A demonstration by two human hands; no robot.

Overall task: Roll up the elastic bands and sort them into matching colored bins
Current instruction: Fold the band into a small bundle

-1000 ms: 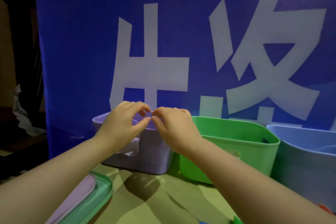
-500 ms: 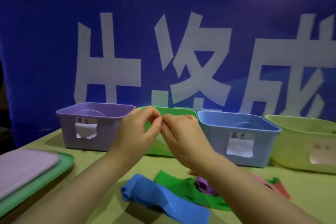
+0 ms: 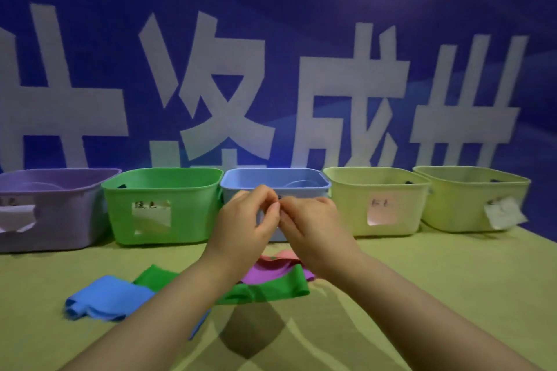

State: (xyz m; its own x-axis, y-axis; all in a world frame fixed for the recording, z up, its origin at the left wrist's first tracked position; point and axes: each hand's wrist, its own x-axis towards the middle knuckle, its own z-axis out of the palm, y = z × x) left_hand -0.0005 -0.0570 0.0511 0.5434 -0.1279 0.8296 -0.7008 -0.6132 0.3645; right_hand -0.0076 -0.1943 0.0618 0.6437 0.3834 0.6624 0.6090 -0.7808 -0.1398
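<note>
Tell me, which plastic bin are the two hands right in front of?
The blue plastic bin, third from the left, between the green plastic bin and a pale yellow plastic bin. The left hand and right hand cover its front.

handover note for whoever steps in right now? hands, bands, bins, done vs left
Left hand and right hand: raised together in front of the blue bin, fingertips pinched and touching; whether they hold anything is too small to tell.
Bands: blue band, green band, purple band and pink band lie loose and unrolled in an overlapping pile on the table.
Bins: purple bin, green bin, blue bin, then two yellow-green bins in a row behind.
Done: no rolled band visible anywhere.
Left: roll and sort all four.
</note>
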